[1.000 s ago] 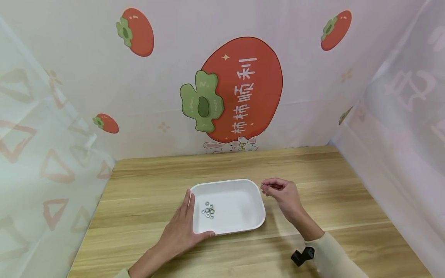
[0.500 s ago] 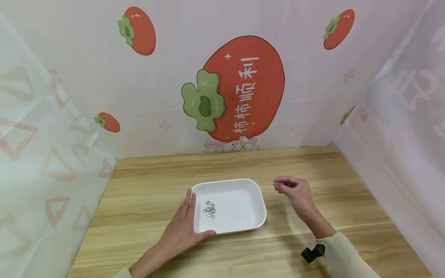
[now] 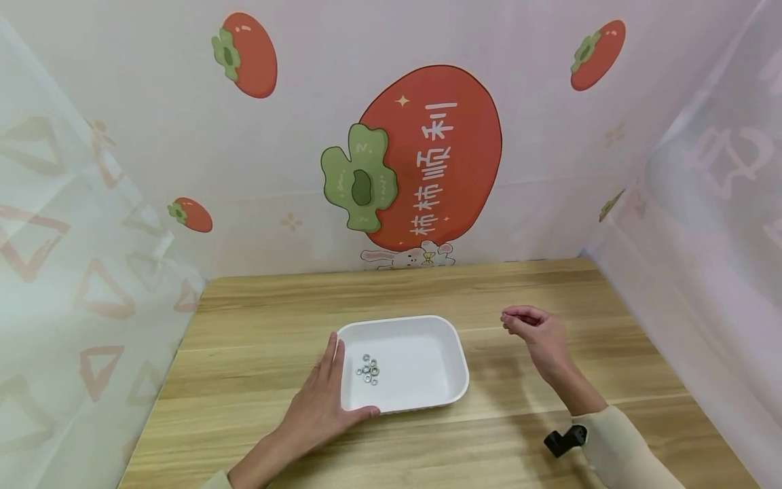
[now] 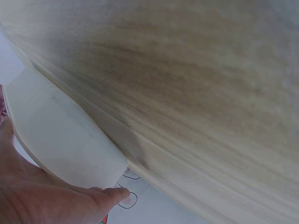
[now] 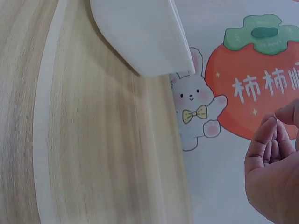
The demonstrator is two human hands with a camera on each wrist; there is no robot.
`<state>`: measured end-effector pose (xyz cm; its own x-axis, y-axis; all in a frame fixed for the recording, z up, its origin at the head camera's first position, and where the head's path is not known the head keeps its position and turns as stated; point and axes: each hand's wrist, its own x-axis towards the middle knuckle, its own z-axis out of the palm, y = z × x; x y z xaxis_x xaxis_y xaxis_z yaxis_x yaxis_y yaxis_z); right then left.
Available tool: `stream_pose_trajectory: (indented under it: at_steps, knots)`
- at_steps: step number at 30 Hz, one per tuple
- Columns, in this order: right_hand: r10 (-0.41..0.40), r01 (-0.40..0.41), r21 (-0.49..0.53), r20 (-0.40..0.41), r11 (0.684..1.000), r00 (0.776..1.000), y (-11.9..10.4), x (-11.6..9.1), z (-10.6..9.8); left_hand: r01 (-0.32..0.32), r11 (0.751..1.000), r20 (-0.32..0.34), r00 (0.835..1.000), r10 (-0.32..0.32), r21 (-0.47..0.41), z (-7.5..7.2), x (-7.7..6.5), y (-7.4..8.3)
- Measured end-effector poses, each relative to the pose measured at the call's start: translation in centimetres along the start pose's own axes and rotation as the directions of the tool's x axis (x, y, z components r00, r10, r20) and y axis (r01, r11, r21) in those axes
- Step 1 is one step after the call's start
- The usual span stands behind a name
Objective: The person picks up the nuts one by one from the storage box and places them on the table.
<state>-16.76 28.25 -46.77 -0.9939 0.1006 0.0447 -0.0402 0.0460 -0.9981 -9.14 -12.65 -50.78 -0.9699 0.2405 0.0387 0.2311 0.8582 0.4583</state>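
Observation:
A white rectangular tray (image 3: 421, 367) lies on the wooden table. Several small metal nuts (image 3: 375, 371) are grouped on the left of its floor. My left hand (image 3: 314, 401) rests against the tray's near left corner, fingers straight along the left side and thumb on the front rim. To the right of the tray, my right hand (image 3: 544, 336) is raised off the table, thumb and fingertips pinched together. A tiny shiny metal piece (image 5: 277, 120) shows between those fingertips in the right wrist view; its shape is mostly hidden.
The wooden table (image 3: 256, 319) ends at a pale back wall cloth (image 3: 275, 156) printed with persimmons. Cloth sides stand to the left and right. A black wrist camera (image 3: 565, 441) sits at my right sleeve.
My right hand has moved right, away from the tray's right rim, still pinching the tiny piece. My left hand, the tray and the nuts in it stay in place.

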Motion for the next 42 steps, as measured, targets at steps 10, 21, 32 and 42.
stream_pose_trajectory:
  at_steps: [10, 21, 32, 42]
  knots:
    - [-0.027, 0.029, 0.057, -0.033, 0.998, 0.999, -0.4, 0.3, -1.9, -0.009, 1.0, -0.004, 1.0, 0.009, 0.006, 0.0, 0.0, -0.1]
    - [-0.021, 0.022, 0.005, -0.107, 1.0, 0.994, -0.5, 0.9, -4.1, -0.002, 1.0, -0.007, 1.0, 0.003, 0.013, 0.0, 0.1, -0.1]
    - [0.012, -0.023, -0.073, -0.157, 0.997, 0.987, 0.0, 1.6, -7.2, 0.005, 1.0, 0.001, 1.0, -0.005, 0.013, 0.0, 0.0, -0.1]
    - [0.068, -0.098, -0.17, -0.174, 0.98, 0.982, 0.8, 2.5, -10.1, 0.004, 1.0, 0.003, 1.0, -0.004, 0.005, 0.1, 0.0, -0.1]
